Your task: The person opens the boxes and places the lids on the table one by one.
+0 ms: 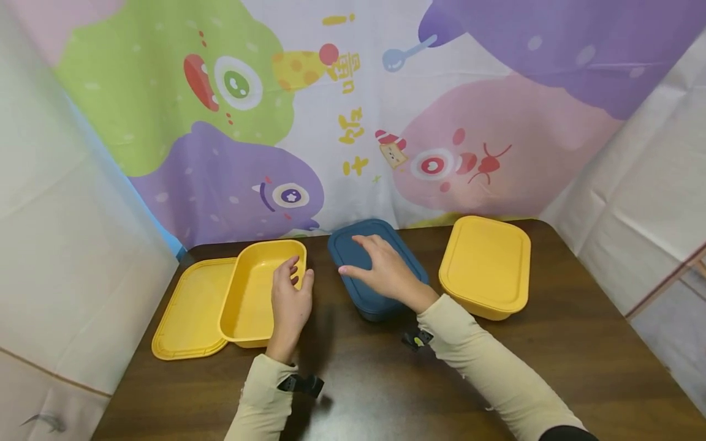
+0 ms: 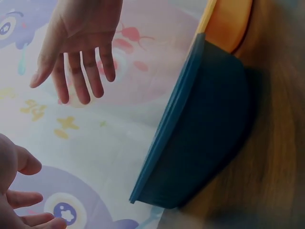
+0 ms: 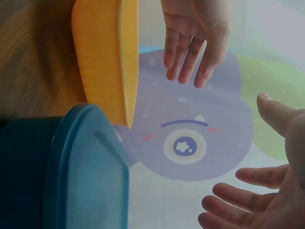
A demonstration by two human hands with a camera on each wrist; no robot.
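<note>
Three boxes: on the counter (image 1: 353, 392), one blue between two yellow.
Open yellow box (image 1: 255, 293): left of centre, lid off, nothing inside; its yellow lid (image 1: 187, 309) lies flat just beside it on the left, partly under its edge.
Blue box (image 1: 375, 269): centre, lid on.
Closed yellow box (image 1: 485, 264): right, lid on, untouched.
Left hand (image 1: 289, 303): at the right rim of the open yellow box, fingers loosely bent, holding nothing.
Right hand (image 1: 386, 269): fingers spread over the blue box's lid, gripping nothing; whether it touches I cannot tell.
Progress: by my reading one box is opened, the blue is just being approached, two remain lidded.
</note>
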